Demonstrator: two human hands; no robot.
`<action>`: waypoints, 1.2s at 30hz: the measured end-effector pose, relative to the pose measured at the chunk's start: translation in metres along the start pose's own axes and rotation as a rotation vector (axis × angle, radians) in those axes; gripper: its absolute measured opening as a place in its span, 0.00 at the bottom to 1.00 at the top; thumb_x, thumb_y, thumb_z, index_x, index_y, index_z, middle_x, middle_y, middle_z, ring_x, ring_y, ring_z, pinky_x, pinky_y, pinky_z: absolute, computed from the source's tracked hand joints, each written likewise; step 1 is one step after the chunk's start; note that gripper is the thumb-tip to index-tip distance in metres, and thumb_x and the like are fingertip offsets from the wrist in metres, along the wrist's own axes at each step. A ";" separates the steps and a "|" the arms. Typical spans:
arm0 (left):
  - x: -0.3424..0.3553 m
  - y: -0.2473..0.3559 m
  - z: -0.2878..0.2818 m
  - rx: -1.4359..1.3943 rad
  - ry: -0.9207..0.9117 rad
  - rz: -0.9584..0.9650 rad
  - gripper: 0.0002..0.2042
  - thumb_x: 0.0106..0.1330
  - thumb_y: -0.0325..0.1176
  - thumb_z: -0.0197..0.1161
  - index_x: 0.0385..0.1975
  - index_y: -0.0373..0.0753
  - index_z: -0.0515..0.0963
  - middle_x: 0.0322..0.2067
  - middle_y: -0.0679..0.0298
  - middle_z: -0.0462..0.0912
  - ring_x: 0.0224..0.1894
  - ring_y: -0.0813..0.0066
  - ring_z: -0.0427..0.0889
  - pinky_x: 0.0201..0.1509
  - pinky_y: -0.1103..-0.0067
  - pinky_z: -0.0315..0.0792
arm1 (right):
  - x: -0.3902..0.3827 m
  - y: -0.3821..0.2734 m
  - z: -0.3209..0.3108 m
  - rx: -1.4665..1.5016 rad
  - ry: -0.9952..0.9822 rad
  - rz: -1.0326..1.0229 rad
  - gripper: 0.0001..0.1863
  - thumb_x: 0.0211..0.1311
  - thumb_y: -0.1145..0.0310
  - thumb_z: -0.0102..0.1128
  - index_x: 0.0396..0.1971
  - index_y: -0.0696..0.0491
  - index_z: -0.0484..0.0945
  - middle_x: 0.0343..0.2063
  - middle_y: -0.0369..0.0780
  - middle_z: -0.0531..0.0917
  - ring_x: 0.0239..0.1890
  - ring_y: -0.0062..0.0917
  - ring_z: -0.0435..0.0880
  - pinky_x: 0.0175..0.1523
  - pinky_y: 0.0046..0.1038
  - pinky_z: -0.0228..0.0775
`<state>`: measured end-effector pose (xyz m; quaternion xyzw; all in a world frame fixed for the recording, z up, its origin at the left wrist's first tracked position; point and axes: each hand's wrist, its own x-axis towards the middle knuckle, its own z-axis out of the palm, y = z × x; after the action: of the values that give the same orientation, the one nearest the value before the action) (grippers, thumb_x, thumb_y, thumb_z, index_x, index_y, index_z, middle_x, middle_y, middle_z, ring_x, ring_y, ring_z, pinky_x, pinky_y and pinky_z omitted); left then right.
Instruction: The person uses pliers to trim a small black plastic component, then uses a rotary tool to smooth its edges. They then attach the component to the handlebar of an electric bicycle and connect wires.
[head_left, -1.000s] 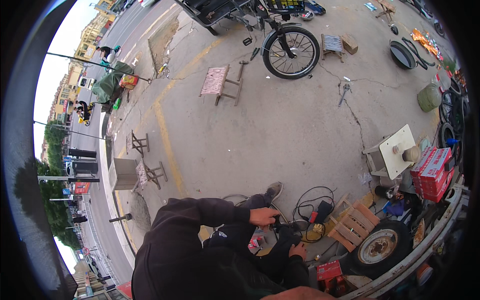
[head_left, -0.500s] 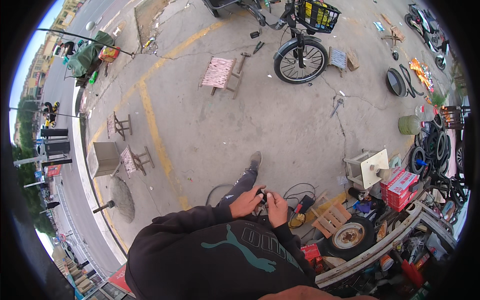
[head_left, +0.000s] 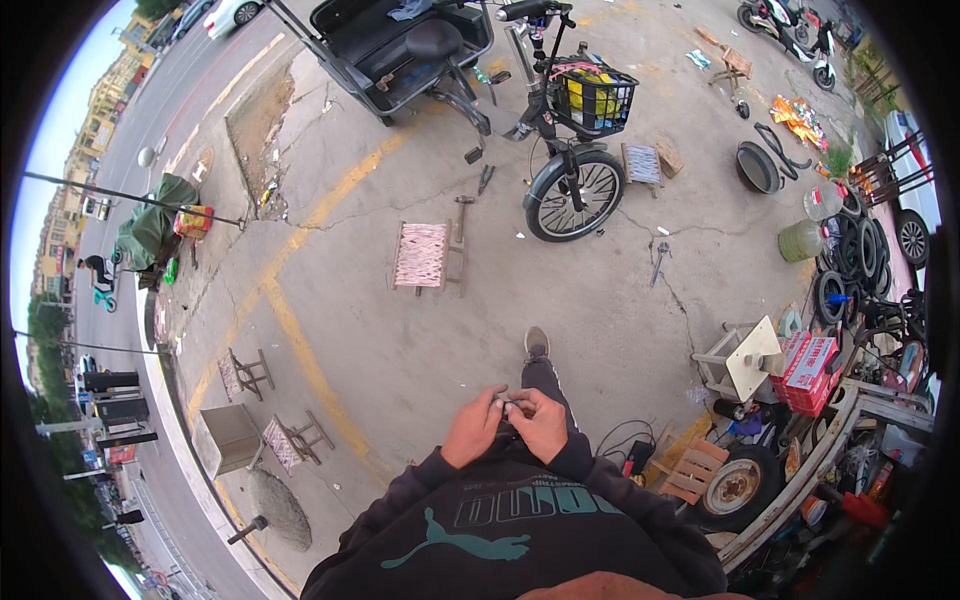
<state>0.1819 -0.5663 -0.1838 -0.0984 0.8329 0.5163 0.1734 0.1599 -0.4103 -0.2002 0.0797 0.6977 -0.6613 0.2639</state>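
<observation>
Close in front of my chest, my left hand (head_left: 473, 428) and my right hand (head_left: 541, 424) meet, fingertips nearly touching. Both are closed in a pinch on a small dark object (head_left: 508, 402); it is too small and too covered by the fingers to name. Dark sleeves reach up to both wrists. Below the hands, one leg in dark trousers ends in a grey shoe (head_left: 537, 342) on the pavement.
A tricycle's front wheel (head_left: 575, 197) stands ahead, near a woven folding stool (head_left: 422, 255) with a hammer (head_left: 463, 212). At right are a wrench (head_left: 660, 264), a red-white carton (head_left: 806, 372), a tyred wheel (head_left: 735, 489) and piled inner tubes (head_left: 866, 248). Small stools (head_left: 290, 442) stand left.
The view has tipped up and shifted, showing more of the tricycle. My hands have come closer to level with each other, still pinching the small dark object.
</observation>
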 end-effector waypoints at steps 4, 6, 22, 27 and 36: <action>0.078 0.005 -0.023 -0.091 0.034 0.109 0.17 0.75 0.32 0.49 0.61 0.35 0.69 0.38 0.42 0.82 0.38 0.43 0.83 0.41 0.64 0.75 | 0.077 -0.036 -0.005 -0.192 0.057 -0.288 0.09 0.61 0.75 0.65 0.39 0.60 0.81 0.28 0.47 0.87 0.27 0.28 0.88 0.33 0.27 0.78; 0.122 0.007 -0.033 -0.029 -0.012 0.149 0.18 0.75 0.31 0.49 0.62 0.34 0.68 0.39 0.41 0.82 0.39 0.41 0.82 0.41 0.63 0.75 | 0.116 -0.047 -0.009 -0.087 0.048 -0.194 0.07 0.62 0.73 0.64 0.36 0.61 0.81 0.27 0.46 0.87 0.27 0.27 0.88 0.33 0.25 0.78; 0.464 0.102 -0.080 0.757 -0.824 0.865 0.25 0.65 0.31 0.57 0.61 0.31 0.67 0.35 0.50 0.82 0.32 0.51 0.83 0.33 0.61 0.75 | 0.347 -0.048 -0.063 0.966 0.188 0.187 0.11 0.70 0.67 0.58 0.41 0.60 0.81 0.35 0.39 0.86 0.29 0.24 0.83 0.36 0.26 0.77; 0.523 0.076 -0.062 0.700 -0.889 0.873 0.16 0.69 0.33 0.55 0.53 0.35 0.69 0.32 0.48 0.82 0.33 0.47 0.82 0.34 0.58 0.73 | 0.377 -0.012 -0.046 0.920 0.867 0.175 0.13 0.73 0.62 0.55 0.40 0.57 0.78 0.32 0.40 0.86 0.29 0.21 0.83 0.33 0.23 0.76; 0.569 0.020 -0.067 0.440 -0.996 0.301 0.08 0.74 0.33 0.52 0.45 0.37 0.69 0.28 0.51 0.79 0.26 0.54 0.81 0.31 0.65 0.73 | 0.445 -0.011 0.031 1.104 0.861 0.005 0.12 0.67 0.71 0.61 0.46 0.63 0.77 0.31 0.37 0.84 0.28 0.16 0.82 0.31 0.17 0.73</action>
<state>-0.3610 -0.6085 -0.3624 0.3155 0.7434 0.3334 0.4864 -0.2143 -0.5469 -0.4010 0.4585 0.3019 -0.8281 -0.1135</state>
